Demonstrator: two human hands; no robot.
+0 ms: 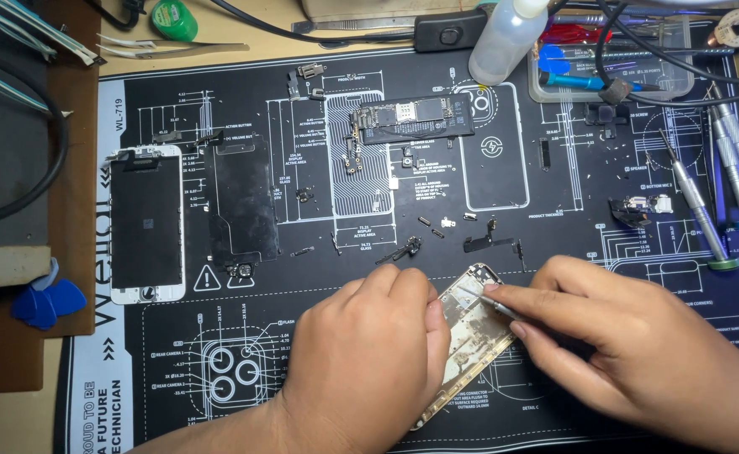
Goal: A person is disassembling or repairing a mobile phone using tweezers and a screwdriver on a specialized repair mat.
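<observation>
On a black repair mat (554, 252) printed with white diagrams, covering the desk, a stripped-down phone is worked on by two bare hands. At far left lie blue plastic picks (45, 303); just right of them a detached screen assembly (146, 223) rests face up, with a dark metal shield plate (243, 206) beside it. Farther along, near the mat's top, sits the bare logic board (411, 118), and small screws and brackets are scattered loose across the middle of the mat. Low in the frame, the left hand (369, 353) presses down on the gold phone housing (466, 336), fingers closed over its left edge, pinning it at a slant against the mat. The right hand (638, 336) has its grip clamped on a slim metal tool (495, 304), its tip touching the housing's upper end. At far right, several screwdrivers (706, 210) lie side by side, below a clear parts tray (613, 59).

The risk, by the look of it, is a slip: too much force on the tip could skid it across the frame, gouging metal or jabbing the steadying fingers. A sleeve or wrist sweeping sideways could also scatter the loose screws nearby.
</observation>
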